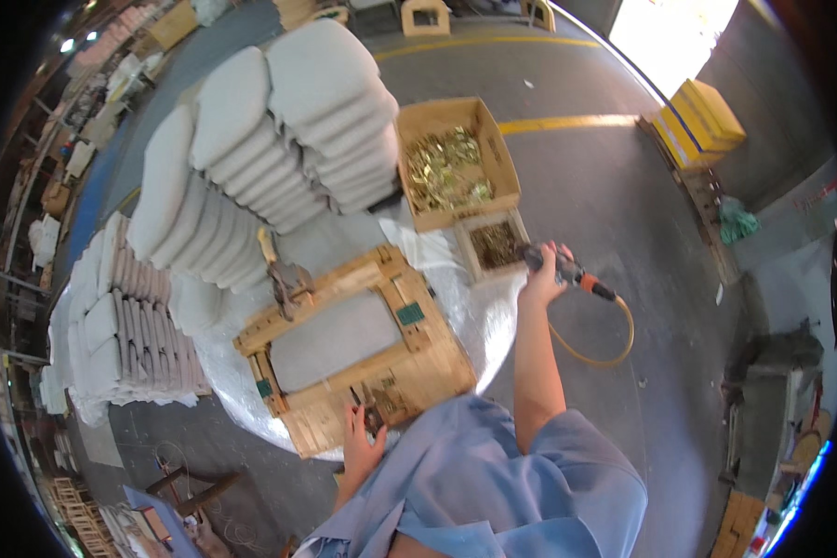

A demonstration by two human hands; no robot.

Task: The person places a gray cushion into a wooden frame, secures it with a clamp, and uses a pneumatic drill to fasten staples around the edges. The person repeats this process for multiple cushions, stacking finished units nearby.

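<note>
My right hand (546, 276) is wrapped round an air screwdriver (567, 270) with an orange collar and a yellow hose. The tool's front end is over the rim of a small tray of little brown metal pieces, likely screws (495, 245). Close to my body, my left hand (363, 448) is closed on a dark metal clamp (372, 417) at the near side of a wooden jig (437, 367); the fingers partly hide it. A grey padded panel (337, 340) lies inside the jig's frame. Another clamp, with a yellow handle (268, 245), stands on the far left side of the frame.
Tall stacks of pale cushions (330, 88) stand beyond the jig, with more cushions (139, 344) at left. A cardboard box (504, 177) holds brassy metal parts. The yellow hose (631, 325) loops at right. A yellow box (702, 126) stands at far right.
</note>
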